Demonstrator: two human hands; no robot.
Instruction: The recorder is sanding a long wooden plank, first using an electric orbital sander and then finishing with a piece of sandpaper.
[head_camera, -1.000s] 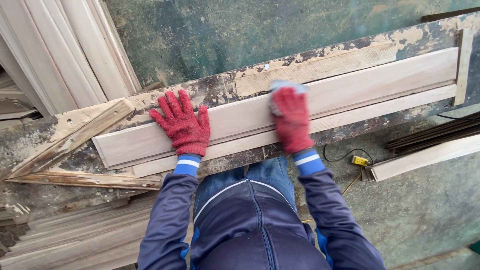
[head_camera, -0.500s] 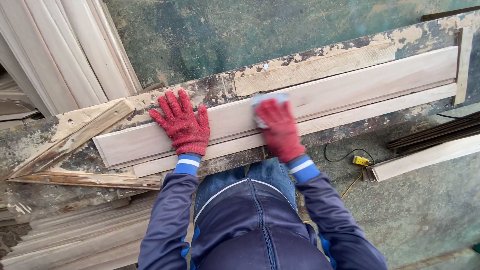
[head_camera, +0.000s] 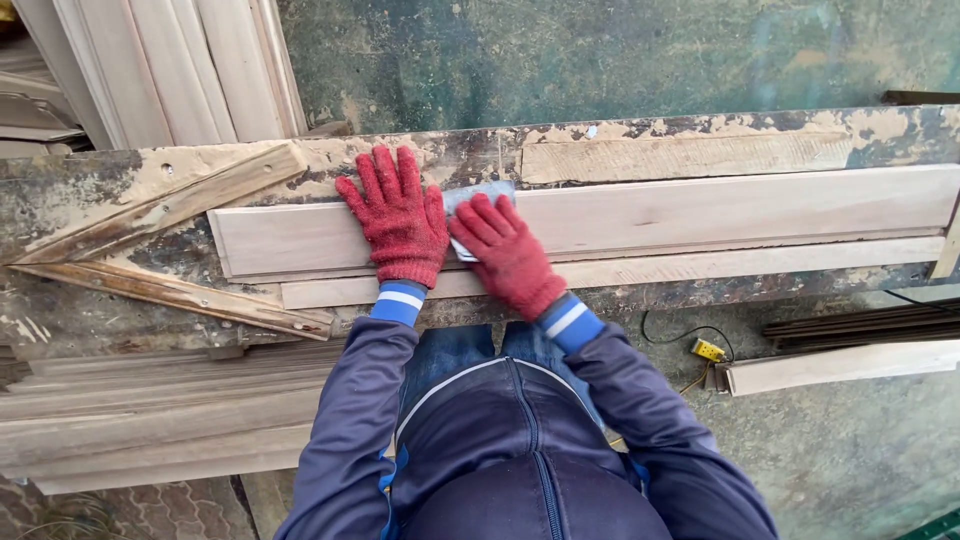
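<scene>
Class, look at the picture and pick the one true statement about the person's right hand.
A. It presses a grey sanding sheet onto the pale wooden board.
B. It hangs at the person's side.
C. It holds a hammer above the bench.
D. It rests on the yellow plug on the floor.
A: the right hand, in a red glove, lies on a grey sanding sheet on the pale wooden board, beside the left hand.

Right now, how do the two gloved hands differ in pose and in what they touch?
The left hand lies flat with fingers spread, pressing straight on the long pale board. The right hand is angled toward the left one, fingers closer together, and covers a small grey pad lying on the board. The left hand holds nothing. Both wear red knit gloves and rest on the same board.
</scene>
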